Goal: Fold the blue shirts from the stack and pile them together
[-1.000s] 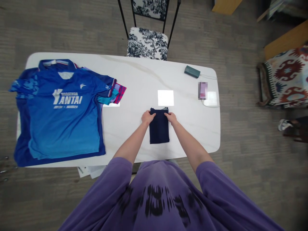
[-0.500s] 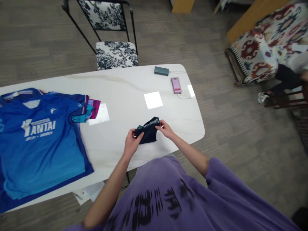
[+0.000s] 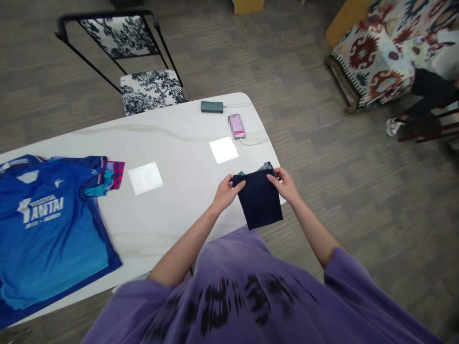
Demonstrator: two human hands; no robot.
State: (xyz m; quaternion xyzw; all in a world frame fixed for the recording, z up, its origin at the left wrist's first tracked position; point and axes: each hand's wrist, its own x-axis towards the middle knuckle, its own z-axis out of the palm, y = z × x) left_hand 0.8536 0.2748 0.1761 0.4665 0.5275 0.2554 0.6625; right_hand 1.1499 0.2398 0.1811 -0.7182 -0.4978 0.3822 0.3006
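A folded dark navy garment hangs in the air over the near right corner of the white table. My left hand pinches its upper left corner. My right hand pinches its upper right corner. Both hands are closed on the cloth, and the garment's lower edge dangles just past the table's edge. A stack of blue shirts, with a bright blue jersey on top, lies spread flat on the table's left end.
A dark green power bank and a phone with a white cable lie at the table's far right. A floral chair stands behind the table. A patterned sofa and another person's legs are at right.
The folded garment was lifted off the table and carried to the right, and now hangs from both hands at the table's corner. The view has swung to the right.
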